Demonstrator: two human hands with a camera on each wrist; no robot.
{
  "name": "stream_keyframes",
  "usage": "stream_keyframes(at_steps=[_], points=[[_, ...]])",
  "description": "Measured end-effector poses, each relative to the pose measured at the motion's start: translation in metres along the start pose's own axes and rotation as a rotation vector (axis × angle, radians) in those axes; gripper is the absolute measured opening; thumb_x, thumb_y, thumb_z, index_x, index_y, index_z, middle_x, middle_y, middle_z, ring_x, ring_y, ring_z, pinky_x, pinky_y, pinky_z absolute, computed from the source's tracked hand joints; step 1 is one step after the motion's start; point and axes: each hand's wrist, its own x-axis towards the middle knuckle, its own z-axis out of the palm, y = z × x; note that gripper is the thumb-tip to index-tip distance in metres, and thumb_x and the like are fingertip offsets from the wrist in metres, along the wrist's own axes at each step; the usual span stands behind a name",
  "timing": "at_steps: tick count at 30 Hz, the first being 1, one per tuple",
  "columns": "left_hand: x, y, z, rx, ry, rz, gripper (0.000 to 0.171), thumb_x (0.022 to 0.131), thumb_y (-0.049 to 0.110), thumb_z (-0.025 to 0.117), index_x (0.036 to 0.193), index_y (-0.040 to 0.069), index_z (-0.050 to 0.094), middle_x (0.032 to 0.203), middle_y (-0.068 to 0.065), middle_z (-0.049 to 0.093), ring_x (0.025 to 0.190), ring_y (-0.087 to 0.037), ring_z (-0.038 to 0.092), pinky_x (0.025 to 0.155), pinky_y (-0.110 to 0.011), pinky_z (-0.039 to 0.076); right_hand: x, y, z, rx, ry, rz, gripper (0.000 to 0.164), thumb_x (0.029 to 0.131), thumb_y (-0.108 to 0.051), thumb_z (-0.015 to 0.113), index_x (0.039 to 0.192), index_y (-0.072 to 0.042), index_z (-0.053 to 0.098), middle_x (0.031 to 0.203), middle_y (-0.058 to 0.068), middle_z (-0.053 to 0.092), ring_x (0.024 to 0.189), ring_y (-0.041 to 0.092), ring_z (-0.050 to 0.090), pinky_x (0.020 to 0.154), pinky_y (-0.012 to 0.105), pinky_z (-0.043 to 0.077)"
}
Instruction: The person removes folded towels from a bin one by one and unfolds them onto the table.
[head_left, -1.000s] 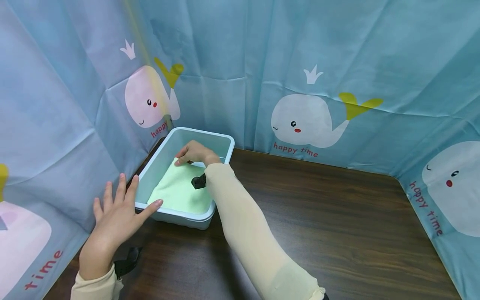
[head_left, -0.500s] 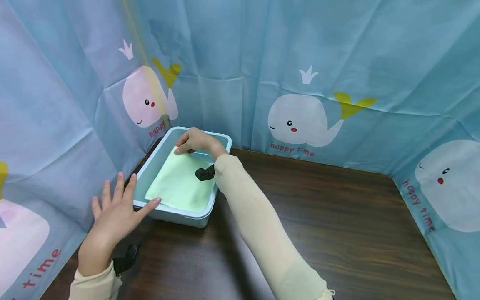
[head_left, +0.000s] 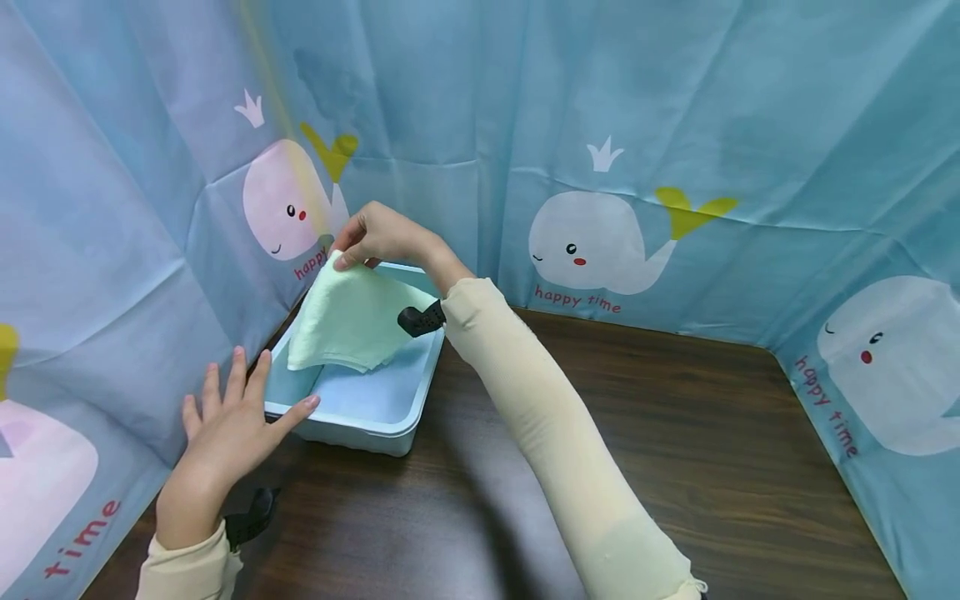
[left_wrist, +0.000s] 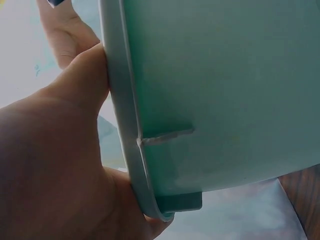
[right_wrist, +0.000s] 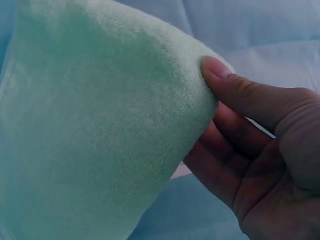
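Note:
A pale green fuzzy cloth (head_left: pixel 348 321) hangs from my right hand (head_left: pixel 386 236), which pinches one corner between thumb and fingers. In the right wrist view the thumb presses on the near face of the cloth (right_wrist: pixel 110 115), the fingers behind it. Below is a light blue plastic bin (head_left: pixel 375 385), its smooth floor partly showing under the cloth's lower edge. My left hand (head_left: pixel 232 437) lies at the bin's near left corner with fingers spread. The left wrist view has that hand (left_wrist: pixel 60 145) against the rim, beside the bin's outer wall (left_wrist: pixel 230 90).
The bin stands in the far left corner of a dark wooden table (head_left: pixel 637 450). Blue curtains (head_left: pixel 435 100) with printed whales rise close behind it and along the left. A black wrist camera mount (head_left: pixel 422 319) juts from the right sleeve over the bin.
My right hand has risen with the cloth's corner, lifting the cloth up off the bin's floor, which now shows. The left hand has stayed at the rim.

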Motion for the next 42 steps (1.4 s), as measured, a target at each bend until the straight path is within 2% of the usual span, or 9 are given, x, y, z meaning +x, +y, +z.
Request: stream_keyframes(at_steps=[11,18,26,35,42], points=[[0.005,-0.005,-0.002,0.005,-0.001,0.018,0.107,0.091,0.074,0.042,0.159,0.007,-0.006,0.161,-0.029,-0.020,0.144,-0.058,-0.020,0.103,-0.082,-0.008,-0.026,-0.020,-0.024,-0.005,0.129,-0.070,0.014,0.083,-0.018,0.080,0.096,-0.012,0.080,0.090,-0.001,0.075,0.078,0.012,0.060,0.069,0.029,0.053],[0.009,-0.007,-0.003,0.007,0.008,0.020,0.106,0.092,0.074,0.042,0.159,0.006,-0.004,0.161,-0.030,-0.018,0.144,-0.059,-0.019,0.103,-0.082,-0.008,-0.035,-0.021,-0.027,-0.035,0.184,-0.099,0.014,0.084,-0.018,0.079,0.097,-0.011,0.080,0.092,0.001,0.077,0.073,0.010,0.061,0.069,0.029,0.055],[0.013,-0.005,-0.005,-0.001,-0.014,0.023,0.107,0.091,0.074,0.042,0.159,0.006,-0.006,0.160,-0.029,-0.022,0.144,-0.059,-0.021,0.104,-0.082,-0.008,-0.050,-0.022,-0.032,-0.016,0.243,-0.055,0.014,0.085,-0.020,0.079,0.097,-0.014,0.080,0.093,-0.001,0.077,0.080,0.012,0.065,0.073,0.029,0.057],[0.016,-0.005,-0.004,0.008,0.007,0.026,0.107,0.091,0.075,0.041,0.159,0.005,-0.005,0.160,-0.029,-0.021,0.144,-0.059,-0.021,0.104,-0.082,-0.008,-0.082,-0.028,-0.049,0.088,0.361,-0.108,0.017,0.083,-0.017,0.080,0.098,-0.011,0.079,0.090,0.003,0.077,0.080,0.015,0.068,0.073,0.032,0.059],[0.020,-0.008,-0.004,0.037,0.021,0.042,0.108,0.091,0.075,0.041,0.158,0.003,-0.003,0.160,-0.030,-0.021,0.144,-0.059,-0.020,0.104,-0.081,-0.007,-0.115,-0.027,-0.063,0.112,0.475,-0.121,0.018,0.083,-0.020,0.081,0.099,-0.012,0.079,0.090,0.000,0.077,0.080,0.015,0.067,0.074,0.035,0.059]])
